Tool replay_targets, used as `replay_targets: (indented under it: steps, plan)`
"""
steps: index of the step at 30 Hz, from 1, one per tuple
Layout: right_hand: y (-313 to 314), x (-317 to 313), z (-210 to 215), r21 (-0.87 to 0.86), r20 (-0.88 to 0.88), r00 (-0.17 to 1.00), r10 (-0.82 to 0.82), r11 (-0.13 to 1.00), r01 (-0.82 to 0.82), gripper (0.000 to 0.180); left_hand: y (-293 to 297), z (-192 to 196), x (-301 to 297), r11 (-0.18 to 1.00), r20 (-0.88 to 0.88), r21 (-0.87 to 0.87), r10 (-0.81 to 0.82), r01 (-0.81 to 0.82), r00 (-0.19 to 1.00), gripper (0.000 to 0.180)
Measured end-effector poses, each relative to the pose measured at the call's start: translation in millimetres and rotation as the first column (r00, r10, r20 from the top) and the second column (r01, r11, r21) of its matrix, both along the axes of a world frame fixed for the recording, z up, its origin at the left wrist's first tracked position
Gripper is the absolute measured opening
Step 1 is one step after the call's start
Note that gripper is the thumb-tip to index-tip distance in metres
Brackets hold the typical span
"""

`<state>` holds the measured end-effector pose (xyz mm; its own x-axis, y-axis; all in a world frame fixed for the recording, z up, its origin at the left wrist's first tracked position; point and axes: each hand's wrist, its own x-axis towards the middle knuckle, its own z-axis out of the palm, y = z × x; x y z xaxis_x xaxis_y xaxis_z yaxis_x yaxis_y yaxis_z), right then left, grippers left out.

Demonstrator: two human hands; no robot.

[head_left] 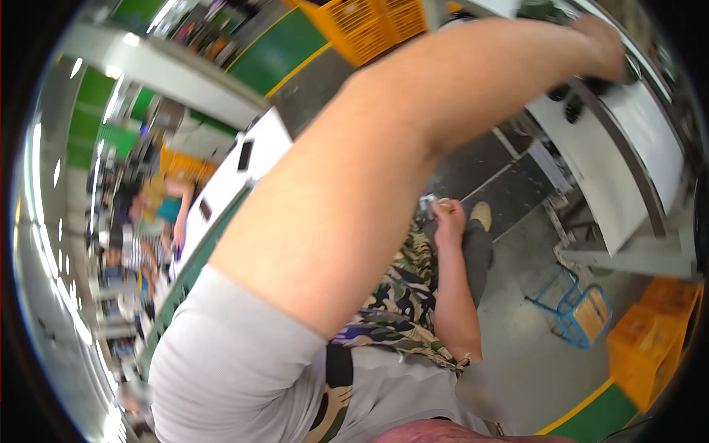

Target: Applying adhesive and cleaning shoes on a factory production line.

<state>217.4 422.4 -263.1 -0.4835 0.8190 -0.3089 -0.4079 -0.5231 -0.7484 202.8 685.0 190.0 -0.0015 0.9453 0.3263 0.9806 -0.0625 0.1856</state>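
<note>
My left arm stretches across the whole view to the upper right. At its end my left hand (602,48) is over a white work surface (576,136), beside black objects (572,107) whose kind I cannot make out. Its fingers are blurred and mostly hidden. Lower down, in front of my camouflage apron (402,292), is my right hand (449,221). Its fingers are closed in a pinch, and a small silvery piece (427,201) shows at the fingertips.
A blue-framed stool (591,314) with a wooden seat stands on the floor at right, near orange crates (650,332). Yellow crates (358,29) are at the far side. Several people sit along a white bench (266,140) on the left, with a dark phone-like slab (244,156) on it.
</note>
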Motion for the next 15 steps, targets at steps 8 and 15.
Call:
replay_targets:
  steps: [8, 15]
  plan:
    - [3.6, -2.6, -15.7, -0.029, -0.075, 0.996, 0.04, 0.999, -0.043, 0.018, -266.3, -124.7, -82.8, 0.758, 0.298, 0.618, -0.47, 0.208, 0.831, 0.036]
    - [6.5, 3.5, -23.8, -0.098, 0.067, 0.991, 0.112, 0.99, -0.105, 0.018, -612.0, -289.0, -260.5, 0.713, 0.627, 0.052, 0.522, -0.699, 0.579, 0.028]
